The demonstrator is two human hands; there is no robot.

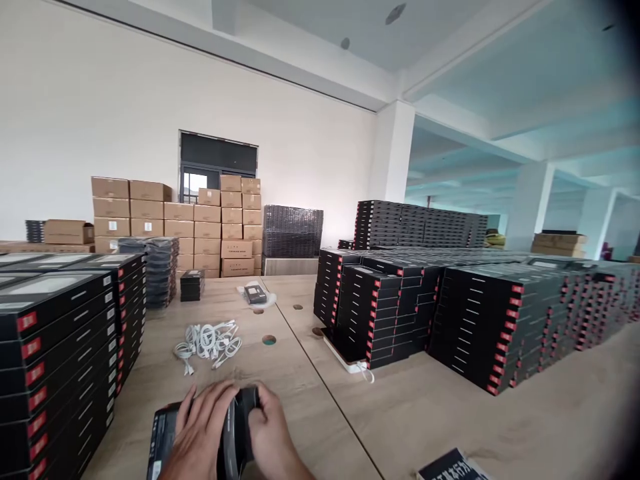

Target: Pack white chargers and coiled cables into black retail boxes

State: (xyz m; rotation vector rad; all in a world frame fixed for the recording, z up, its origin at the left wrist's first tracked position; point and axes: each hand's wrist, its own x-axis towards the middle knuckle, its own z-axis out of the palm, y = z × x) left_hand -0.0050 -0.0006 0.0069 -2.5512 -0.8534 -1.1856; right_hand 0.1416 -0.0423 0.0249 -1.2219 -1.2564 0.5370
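Note:
Close in front of me, my left hand [205, 430] lies across a black box [231, 440], its fingers pressed together over the near and upper side. The fingers of my right hand [270, 427] are wrapped round the box's right end, the thumb bent against it. A dark printed piece [163, 437] shows left of my left hand; whether it belongs to the same box I cannot tell. Just beyond lies a loose pile of white cables [210, 341].
Tall stacks of black boxes with red labels stand left [55, 360] and right [475, 327] on the wooden table [320, 427]. A small device on plastic wrap [256, 293] lies further back. Cardboard cartons [195, 230] are piled by the wall. A printed dark sheet [453, 467] lies near right.

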